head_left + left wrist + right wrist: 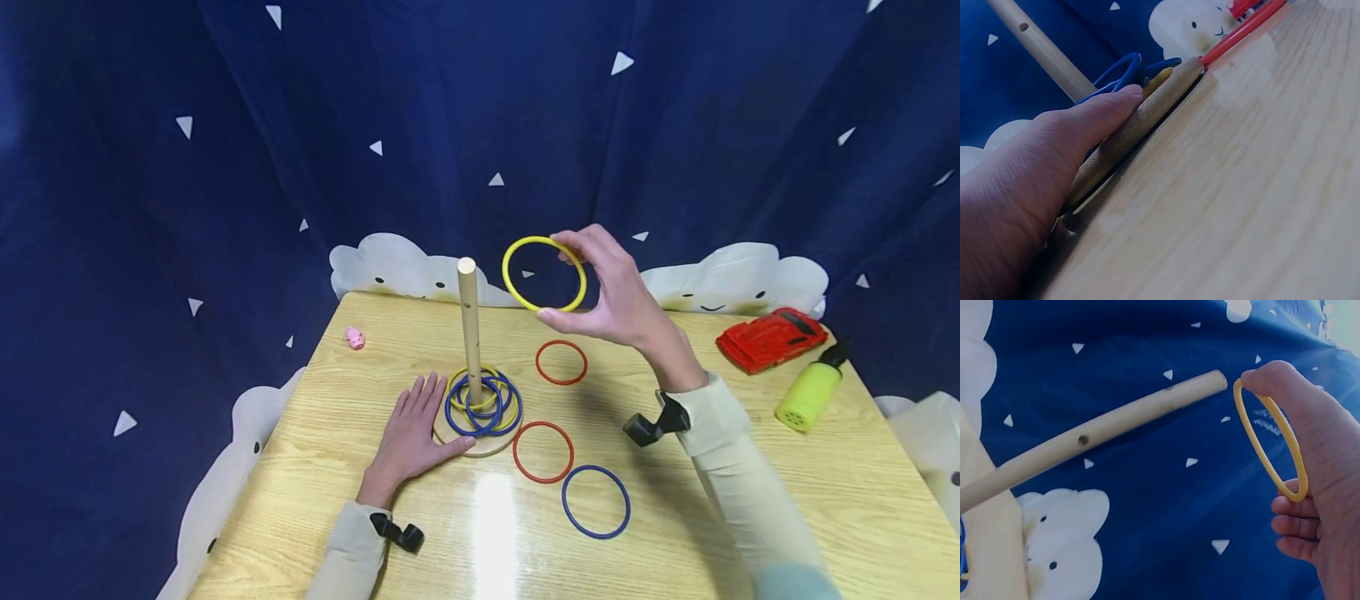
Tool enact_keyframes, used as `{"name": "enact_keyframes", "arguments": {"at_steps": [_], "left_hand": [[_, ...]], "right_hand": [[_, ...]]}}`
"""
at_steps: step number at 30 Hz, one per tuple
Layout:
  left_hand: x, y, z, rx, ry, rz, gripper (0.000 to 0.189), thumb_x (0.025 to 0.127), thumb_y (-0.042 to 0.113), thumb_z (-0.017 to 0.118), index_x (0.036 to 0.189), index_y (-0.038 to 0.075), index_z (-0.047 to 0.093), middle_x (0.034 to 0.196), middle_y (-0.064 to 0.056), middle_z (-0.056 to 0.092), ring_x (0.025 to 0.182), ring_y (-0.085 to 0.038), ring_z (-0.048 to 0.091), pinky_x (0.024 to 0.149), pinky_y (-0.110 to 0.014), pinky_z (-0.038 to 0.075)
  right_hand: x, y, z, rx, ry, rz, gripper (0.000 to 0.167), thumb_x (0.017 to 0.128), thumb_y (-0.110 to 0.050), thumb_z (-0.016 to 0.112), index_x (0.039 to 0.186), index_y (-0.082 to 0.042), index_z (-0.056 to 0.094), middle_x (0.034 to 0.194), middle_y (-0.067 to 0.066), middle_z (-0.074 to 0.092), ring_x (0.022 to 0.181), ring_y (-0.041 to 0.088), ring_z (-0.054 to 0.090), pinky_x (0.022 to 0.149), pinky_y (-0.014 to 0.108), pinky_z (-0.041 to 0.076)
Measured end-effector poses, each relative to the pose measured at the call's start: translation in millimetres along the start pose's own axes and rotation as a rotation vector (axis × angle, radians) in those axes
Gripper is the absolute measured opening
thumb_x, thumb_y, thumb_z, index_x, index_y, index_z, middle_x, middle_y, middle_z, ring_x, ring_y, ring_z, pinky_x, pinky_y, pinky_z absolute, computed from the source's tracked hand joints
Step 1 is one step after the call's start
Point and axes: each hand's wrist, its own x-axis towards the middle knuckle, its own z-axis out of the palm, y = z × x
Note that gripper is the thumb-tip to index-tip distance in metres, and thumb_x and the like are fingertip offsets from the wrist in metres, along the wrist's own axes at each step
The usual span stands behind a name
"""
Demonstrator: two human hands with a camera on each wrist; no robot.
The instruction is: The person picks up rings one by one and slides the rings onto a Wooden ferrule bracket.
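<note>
Between thumb and fingertips, my right hand (pixel 615 292) pinches a yellow ring (pixel 534 239) in the air. The ring is to the right of the top of an upright wooden peg (pixel 470 325); in the right wrist view, the ring (pixel 1252 434) appears just beyond the peg's tip (pixel 1213 381). Several blue rings (pixel 447 408) and yellow rings (pixel 480 369) lie around the peg's foot on a round wooden base (pixel 487 448). My left hand (pixel 408 442) lies beside that base with straight fingers. Its thumb (pixel 1107 112) rests over the base's rim.
Right of the base lie two red rings, one farther back (pixel 561 341) and one nearer (pixel 543 482), plus a blue ring (pixel 595 467). A pink pig figure (pixel 355 337) is at the back left. On the right are a red toy car (pixel 768 342) and a yellow-green bottle (pixel 810 396).
</note>
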Motion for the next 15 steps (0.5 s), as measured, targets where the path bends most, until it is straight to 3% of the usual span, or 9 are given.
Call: {"name": "enact_keyframes", "arguments": {"at_steps": [11, 15], "left_hand": [[0.4, 0.1, 0.2, -0.012, -0.002, -0.007, 0.121, 0.081, 0.089, 0.055, 0.168, 0.012, 0.021, 0.173, -0.012, 0.021, 0.161, -0.032, 0.015, 0.129, -0.052, 0.014], [0.7, 0.5, -1.4, -0.009, -0.011, -0.013, 0.121, 0.08, 0.088, 0.056, 0.168, 0.013, 0.02, 0.173, -0.011, 0.021, 0.161, -0.032, 0.014, 0.129, -0.052, 0.014]], "right_hand": [[37.2, -22.0, 4.6, 0.028, -0.013, -0.09, 0.083, 0.069, -0.042, 0.089, 0.136, 0.001, 0.064, 0.106, 0.009, 0.063, 0.1, 0.026, 0.058, 0.091, 0.031, 0.046], [43.7, -26.6, 10.0, 0.056, -0.034, -0.084, 0.082, 0.068, -0.038, 0.091, 0.136, 0.0, 0.064, 0.106, 0.009, 0.062, 0.101, 0.027, 0.058, 0.09, 0.032, 0.046]]}}
